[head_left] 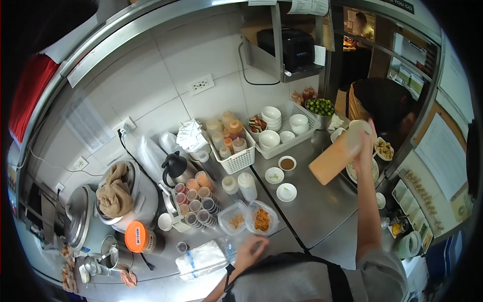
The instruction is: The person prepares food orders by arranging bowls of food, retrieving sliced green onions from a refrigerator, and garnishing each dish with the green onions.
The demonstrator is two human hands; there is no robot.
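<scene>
My right hand (363,151) is wrapped round a large translucent plastic container of orange sauce (332,160). It is held tilted above the right part of the steel counter, partly hiding the dishes behind it. My left hand (250,251), a dark band on its wrist, is low over the front edge with fingers curled in and nothing visible in them. Just beyond it is a clear tub with orange-brown crumbs (261,220), beside another tub with paler crumbs (236,221). Three small white dishes lie left of the container, one with brown sauce (287,163).
Squeeze bottles (247,186) and lidded sauce cups (204,216) stand left of the tubs. White baskets (236,162) with bottles and bowls line the wall. A bowl of green limes (320,106) is at the back. Plastic bags (201,259) lie at front. Another person (382,103) bends beyond the counter.
</scene>
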